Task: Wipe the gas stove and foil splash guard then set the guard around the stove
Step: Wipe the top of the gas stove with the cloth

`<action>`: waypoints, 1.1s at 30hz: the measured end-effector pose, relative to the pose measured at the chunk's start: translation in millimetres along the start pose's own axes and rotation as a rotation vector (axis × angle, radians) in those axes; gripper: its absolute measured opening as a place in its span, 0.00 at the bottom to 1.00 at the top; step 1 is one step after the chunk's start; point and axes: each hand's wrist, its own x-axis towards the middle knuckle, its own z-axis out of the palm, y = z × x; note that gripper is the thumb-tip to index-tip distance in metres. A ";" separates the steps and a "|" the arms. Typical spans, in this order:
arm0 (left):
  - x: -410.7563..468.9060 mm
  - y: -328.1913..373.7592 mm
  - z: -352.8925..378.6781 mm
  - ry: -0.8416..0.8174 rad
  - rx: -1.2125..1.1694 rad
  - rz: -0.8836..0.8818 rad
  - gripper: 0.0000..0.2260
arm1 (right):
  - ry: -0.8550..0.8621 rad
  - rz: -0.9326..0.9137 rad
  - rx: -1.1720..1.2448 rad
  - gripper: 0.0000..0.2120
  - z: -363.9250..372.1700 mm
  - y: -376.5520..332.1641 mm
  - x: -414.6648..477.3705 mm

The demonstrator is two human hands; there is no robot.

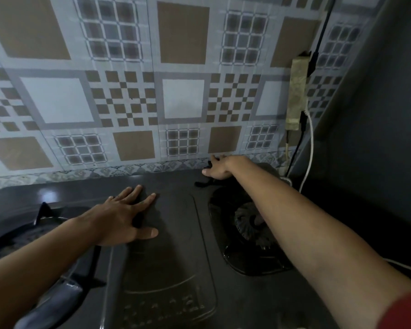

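Stove (pixel 171 233) long axis runs left to right along the tiled wall (pixel 183 98). Left hand (pixel 126 217) lies flat, fingers spread, at centre; right hand (pixel 220 168) is at the rear edge beyond the right burner (pixel 247 224) (grip indeterminate). Foil guard not in view.

Patterned brown-and-grey tiled wall (pixel 128 91), dark side wall (pixel 377 115), dim light

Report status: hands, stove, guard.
Left hand flat on stove centre panel. Right hand at rear of right burner, grip unclear. Foil guard not in view.
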 end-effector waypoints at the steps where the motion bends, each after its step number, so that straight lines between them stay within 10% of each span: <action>1: 0.5 -0.2 0.6 0.005 -0.003 0.001 0.57 | 0.002 -0.049 -0.025 0.37 -1.0 6.0 -0.4; 19: 4.9 -3.0 2.9 0.020 -0.007 0.019 0.51 | 0.128 -0.465 0.040 0.30 26.4 78.5 -5.0; 33: 9.3 -5.9 6.2 0.036 -0.017 0.023 0.48 | 0.138 -0.401 0.211 0.30 49.6 161.3 -18.9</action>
